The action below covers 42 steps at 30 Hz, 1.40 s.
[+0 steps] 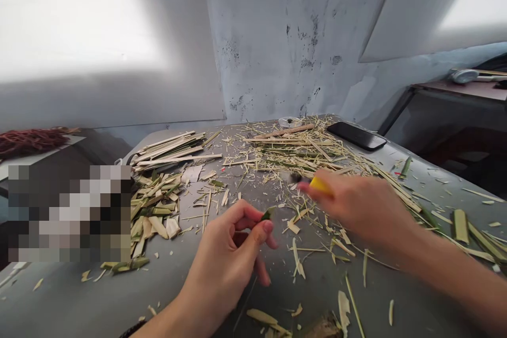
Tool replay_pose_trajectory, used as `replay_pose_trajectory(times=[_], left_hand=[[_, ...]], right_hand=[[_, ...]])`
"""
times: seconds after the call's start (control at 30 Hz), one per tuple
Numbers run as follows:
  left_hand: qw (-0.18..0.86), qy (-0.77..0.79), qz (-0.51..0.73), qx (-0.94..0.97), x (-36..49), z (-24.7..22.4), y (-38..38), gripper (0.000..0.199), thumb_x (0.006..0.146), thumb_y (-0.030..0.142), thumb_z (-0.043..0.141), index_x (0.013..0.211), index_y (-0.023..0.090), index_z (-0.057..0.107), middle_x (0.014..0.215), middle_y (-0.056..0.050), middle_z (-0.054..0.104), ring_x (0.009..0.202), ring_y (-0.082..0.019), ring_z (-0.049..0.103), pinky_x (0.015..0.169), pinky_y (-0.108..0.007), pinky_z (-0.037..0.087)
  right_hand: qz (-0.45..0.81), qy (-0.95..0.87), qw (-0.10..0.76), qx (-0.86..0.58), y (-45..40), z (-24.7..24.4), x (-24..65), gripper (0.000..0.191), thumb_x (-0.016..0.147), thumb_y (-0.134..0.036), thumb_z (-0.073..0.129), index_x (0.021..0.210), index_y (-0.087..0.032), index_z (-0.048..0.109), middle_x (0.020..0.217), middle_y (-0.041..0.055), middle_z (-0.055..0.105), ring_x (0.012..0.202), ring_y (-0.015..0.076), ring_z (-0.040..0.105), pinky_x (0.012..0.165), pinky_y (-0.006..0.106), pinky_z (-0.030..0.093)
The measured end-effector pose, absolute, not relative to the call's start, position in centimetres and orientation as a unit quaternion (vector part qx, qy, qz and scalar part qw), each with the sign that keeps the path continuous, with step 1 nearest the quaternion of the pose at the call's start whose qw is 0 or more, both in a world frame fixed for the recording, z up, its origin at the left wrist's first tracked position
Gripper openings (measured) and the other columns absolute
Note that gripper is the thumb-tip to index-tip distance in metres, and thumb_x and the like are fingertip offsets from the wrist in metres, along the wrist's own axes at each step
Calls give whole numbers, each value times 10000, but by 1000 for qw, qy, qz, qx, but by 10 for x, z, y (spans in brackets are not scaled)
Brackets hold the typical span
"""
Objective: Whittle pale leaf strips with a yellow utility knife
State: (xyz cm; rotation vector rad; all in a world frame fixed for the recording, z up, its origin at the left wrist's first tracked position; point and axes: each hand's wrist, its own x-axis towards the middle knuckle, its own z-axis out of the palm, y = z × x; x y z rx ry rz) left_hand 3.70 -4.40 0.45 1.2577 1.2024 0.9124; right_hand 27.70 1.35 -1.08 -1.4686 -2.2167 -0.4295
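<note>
Two bare hands work above a grey desk [79,306] strewn with pale shavings and split bamboo. The left hand [225,256], over the desk's middle toward its near edge, pinches a small green sliver [268,214] between thumb and forefinger, its other fingers loosely curled. The right hand [352,198], blurred, is closed around a yellow tool [321,186] whose dark end points left; its exact shape is too blurred to tell. At the desk's far left corner lies a stack of long bamboo strips [174,150], with a heap of short bamboo chips [158,206] just beside it along the left edge. A tangle of thin strips [293,150] covers the middle of the far side. A black smartphone [356,136] lies near the far right corner.
</note>
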Motion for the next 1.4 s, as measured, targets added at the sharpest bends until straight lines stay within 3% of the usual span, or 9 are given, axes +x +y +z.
replay_pose_trajectory(times=[0.1,0.27,0.63,0.73,0.87,1.1,1.27,1.4], left_hand=[[557,526,368,526,40,6,-48,290,920,429,642,794,191,536,741,-1,718,355,-73,598,378,-159,388],[517,532,391,545,38,6,-45,289,899,448,689,822,190,584,767,-19,753,375,-82,611,397,-174,446],[500,532,431,530,35,8,-43,263,884,380,707,785,204,540,801,-40,793,367,-91,614,390,-184,471],[487,546,415,541,37,7,-46,266,893,375,701,772,195,546,789,-42,791,366,-81,613,411,-176,455],[552,536,369,521,41,7,-50,305,890,439,689,779,191,551,812,-57,794,337,-81,592,367,-176,416],[549,517,399,522,36,5,-42,293,905,444,682,933,180,557,1011,-109,803,390,-83,645,437,-190,432],[563,498,416,512,36,6,-41,327,916,481,652,955,194,501,981,-96,790,397,-82,630,444,-207,484],[583,481,400,519,36,4,-41,344,963,529,580,985,213,447,813,-29,763,346,-71,584,378,-166,396]], right_hand=[[-196,-739,233,-600,19,3,290,596,1024,-702,244,725,-234,461,455,-23,436,399,138,340,483,275,160],[-90,-835,297,-454,-2,7,268,511,1048,-610,375,718,-226,446,500,-50,457,407,105,390,479,270,237],[-60,-870,265,-411,-12,-14,248,511,1050,-602,384,728,-222,502,534,-35,555,428,129,494,476,284,211],[-117,-844,229,-470,2,-9,260,560,1046,-638,316,729,-222,515,514,-12,557,401,141,465,466,281,159],[-203,-749,214,-593,20,4,286,604,1030,-687,242,741,-227,506,460,-9,466,383,142,365,473,275,121],[-55,-860,262,-434,-2,-2,264,521,1041,-633,368,749,-222,499,536,-35,540,427,124,459,486,279,204],[-48,-870,251,-421,-8,-13,254,511,1043,-622,378,762,-221,524,560,-26,591,448,146,536,486,293,187],[-52,-868,252,-425,-4,-14,255,520,1049,-615,367,743,-221,515,540,-35,578,426,145,534,480,286,187]])
